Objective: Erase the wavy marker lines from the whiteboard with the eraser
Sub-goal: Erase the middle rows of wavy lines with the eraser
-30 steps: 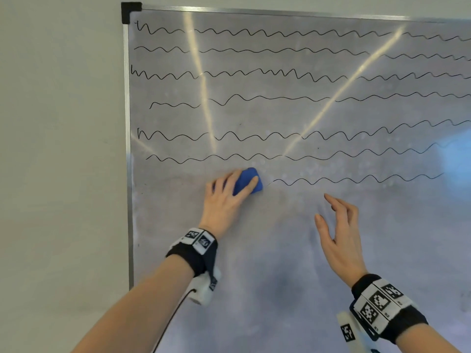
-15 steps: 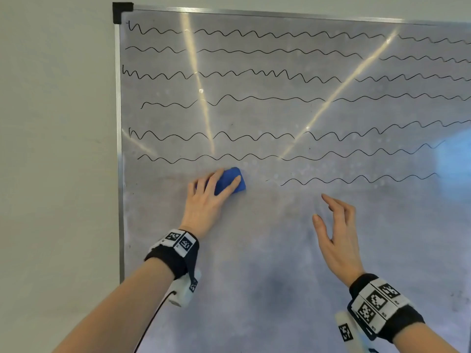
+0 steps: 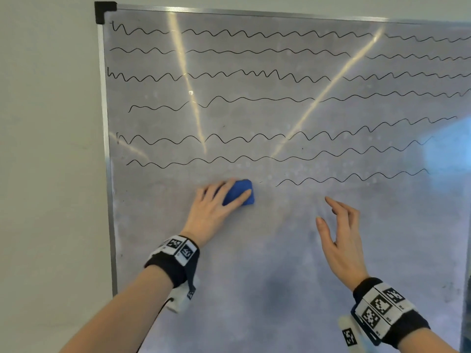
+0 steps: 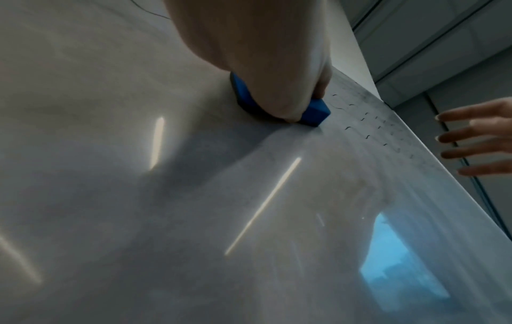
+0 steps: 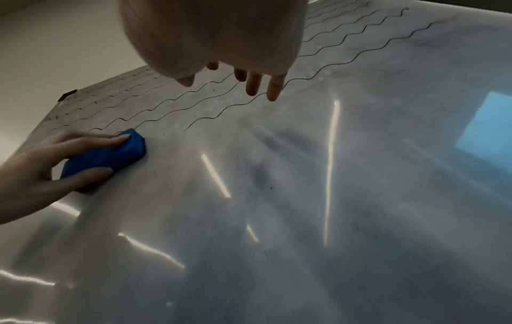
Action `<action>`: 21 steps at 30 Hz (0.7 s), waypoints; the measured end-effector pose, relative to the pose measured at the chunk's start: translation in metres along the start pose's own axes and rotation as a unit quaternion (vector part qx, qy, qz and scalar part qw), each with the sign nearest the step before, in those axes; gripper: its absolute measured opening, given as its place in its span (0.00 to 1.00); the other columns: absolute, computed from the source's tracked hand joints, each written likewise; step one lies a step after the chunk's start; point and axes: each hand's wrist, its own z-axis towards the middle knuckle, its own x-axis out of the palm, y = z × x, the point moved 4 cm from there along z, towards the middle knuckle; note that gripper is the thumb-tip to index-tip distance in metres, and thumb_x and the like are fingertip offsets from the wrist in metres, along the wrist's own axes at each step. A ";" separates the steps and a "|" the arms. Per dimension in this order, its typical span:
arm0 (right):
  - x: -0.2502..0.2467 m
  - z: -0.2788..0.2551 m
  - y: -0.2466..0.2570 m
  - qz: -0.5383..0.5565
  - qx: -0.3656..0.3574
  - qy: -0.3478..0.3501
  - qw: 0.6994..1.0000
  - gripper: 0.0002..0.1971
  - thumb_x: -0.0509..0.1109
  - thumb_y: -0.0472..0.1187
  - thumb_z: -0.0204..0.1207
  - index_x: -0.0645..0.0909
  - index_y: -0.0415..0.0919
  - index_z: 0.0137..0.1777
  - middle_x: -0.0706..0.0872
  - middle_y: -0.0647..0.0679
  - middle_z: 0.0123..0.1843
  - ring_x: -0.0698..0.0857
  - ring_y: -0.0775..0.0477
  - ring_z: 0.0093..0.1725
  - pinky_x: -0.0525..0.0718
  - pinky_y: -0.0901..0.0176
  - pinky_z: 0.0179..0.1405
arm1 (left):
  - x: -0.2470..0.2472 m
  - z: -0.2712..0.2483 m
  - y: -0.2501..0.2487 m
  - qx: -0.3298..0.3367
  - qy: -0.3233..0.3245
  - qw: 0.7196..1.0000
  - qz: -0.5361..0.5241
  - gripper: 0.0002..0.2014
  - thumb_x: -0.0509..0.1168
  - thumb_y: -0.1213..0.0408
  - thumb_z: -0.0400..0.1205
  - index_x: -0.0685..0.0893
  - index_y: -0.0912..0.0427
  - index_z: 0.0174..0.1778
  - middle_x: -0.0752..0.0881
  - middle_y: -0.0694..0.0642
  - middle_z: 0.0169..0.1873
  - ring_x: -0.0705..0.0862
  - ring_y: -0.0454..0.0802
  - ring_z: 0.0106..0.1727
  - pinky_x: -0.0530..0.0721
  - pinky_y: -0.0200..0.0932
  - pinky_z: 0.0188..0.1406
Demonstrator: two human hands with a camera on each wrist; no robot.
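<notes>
A wall-mounted whiteboard carries several black wavy lines across its upper half. My left hand grips a blue eraser and presses it flat on the board, just left of the lowest wavy line. That line begins a short gap to the right of the eraser. The left wrist view shows the eraser under my palm, and the right wrist view shows it between thumb and fingers. My right hand hovers in front of the board below that line, fingers spread and holding nothing.
The board's metal frame and its black corner cap bound the left side, with bare wall beyond. The board's lower half is smudged grey with bright light streaks and a blue reflection at the right.
My left hand has rubbed the eraser left and then back to the right along the lowest line's row. That line's left end looks a little shorter. My right hand has hardly moved.
</notes>
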 end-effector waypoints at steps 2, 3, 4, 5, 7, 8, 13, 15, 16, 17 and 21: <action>0.005 -0.005 0.003 -0.004 0.004 0.003 1.000 0.26 0.59 0.52 0.79 0.66 0.49 0.76 0.63 0.57 0.68 0.72 0.50 0.70 0.75 0.45 0.69 | 0.001 0.001 0.006 -0.049 -0.013 0.999 0.007 0.34 0.51 0.75 0.73 0.72 0.44 0.75 0.76 0.60 0.71 0.74 0.61 0.61 0.67 0.53 0.50; 0.007 -0.007 0.004 -0.009 0.005 0.004 1.000 0.25 0.59 0.51 0.79 0.66 0.48 0.76 0.64 0.56 0.68 0.71 0.51 0.70 0.75 0.46 0.69 | 0.004 0.006 0.003 -0.072 -0.013 0.997 0.003 0.34 0.51 0.75 0.73 0.72 0.45 0.75 0.75 0.60 0.71 0.74 0.61 0.61 0.67 0.53 0.50; 0.008 -0.008 0.005 -0.013 0.005 0.004 1.000 0.25 0.59 0.51 0.79 0.67 0.47 0.76 0.64 0.55 0.68 0.71 0.51 0.70 0.75 0.47 0.69 | 0.008 0.012 -0.004 -0.086 -0.011 0.996 -0.003 0.34 0.51 0.75 0.73 0.72 0.45 0.74 0.76 0.60 0.71 0.73 0.61 0.60 0.66 0.53 0.49; 0.008 -0.008 0.006 -0.018 0.004 0.001 1.000 0.25 0.59 0.52 0.79 0.67 0.47 0.76 0.65 0.54 0.68 0.71 0.51 0.69 0.74 0.48 0.70 | 0.011 0.019 -0.014 -0.087 -0.005 0.996 -0.008 0.34 0.51 0.75 0.73 0.72 0.45 0.74 0.77 0.61 0.70 0.73 0.61 0.59 0.66 0.53 0.49; 0.008 -0.005 0.009 -0.026 0.002 -0.011 1.000 0.27 0.57 0.55 0.78 0.68 0.47 0.75 0.65 0.54 0.68 0.72 0.51 0.68 0.74 0.50 0.69 | 0.017 0.033 -0.039 -0.052 0.006 0.999 -0.010 0.33 0.52 0.75 0.74 0.71 0.46 0.74 0.79 0.61 0.70 0.74 0.60 0.58 0.66 0.53 0.48; 0.007 -0.003 0.011 -0.028 0.003 -0.017 0.999 0.27 0.56 0.56 0.78 0.68 0.47 0.75 0.65 0.54 0.68 0.72 0.51 0.68 0.74 0.50 0.69 | 0.020 0.037 -0.050 -0.022 0.008 1.000 -0.010 0.32 0.55 0.75 0.74 0.71 0.46 0.74 0.78 0.61 0.70 0.75 0.60 0.58 0.66 0.53 0.48; 0.005 -0.001 0.014 -0.046 0.007 -0.033 0.998 0.27 0.56 0.55 0.78 0.67 0.47 0.75 0.66 0.54 0.67 0.72 0.51 0.69 0.74 0.52 0.69 | 0.026 0.034 -0.051 0.067 -0.014 0.998 -0.012 0.35 0.57 0.76 0.71 0.70 0.47 0.75 0.71 0.61 0.71 0.74 0.60 0.60 0.67 0.52 0.50; 0.003 -0.004 0.013 -0.052 0.014 -0.044 0.998 0.27 0.57 0.55 0.78 0.67 0.47 0.75 0.65 0.55 0.67 0.72 0.50 0.68 0.74 0.51 0.68 | 0.018 0.037 -0.030 -0.007 -0.024 1.000 -0.019 0.35 0.53 0.76 0.70 0.70 0.47 0.75 0.72 0.61 0.71 0.73 0.60 0.60 0.65 0.53 0.50; 0.004 -0.005 0.013 -0.052 0.019 -0.049 0.997 0.26 0.57 0.55 0.79 0.67 0.47 0.76 0.65 0.55 0.67 0.72 0.50 0.68 0.74 0.51 0.68 | 0.015 0.041 -0.022 -0.050 -0.029 0.998 -0.027 0.35 0.54 0.76 0.71 0.70 0.47 0.75 0.73 0.61 0.71 0.72 0.61 0.60 0.65 0.54 0.50; 0.005 -0.008 0.013 -0.052 0.023 -0.051 0.997 0.26 0.57 0.54 0.79 0.67 0.46 0.76 0.65 0.55 0.67 0.72 0.50 0.68 0.73 0.52 0.69 | 0.016 0.046 -0.019 -0.078 -0.026 0.996 -0.041 0.35 0.58 0.75 0.70 0.70 0.46 0.74 0.74 0.61 0.70 0.73 0.61 0.60 0.66 0.54 0.50; 0.006 -0.016 0.017 -0.071 0.023 -0.055 0.996 0.25 0.58 0.53 0.79 0.68 0.46 0.76 0.67 0.52 0.67 0.72 0.51 0.69 0.71 0.55 0.71 | 0.026 0.059 -0.056 -0.032 0.012 0.997 -0.076 0.40 0.70 0.74 0.65 0.70 0.47 0.75 0.72 0.61 0.72 0.74 0.61 0.59 0.68 0.55 0.50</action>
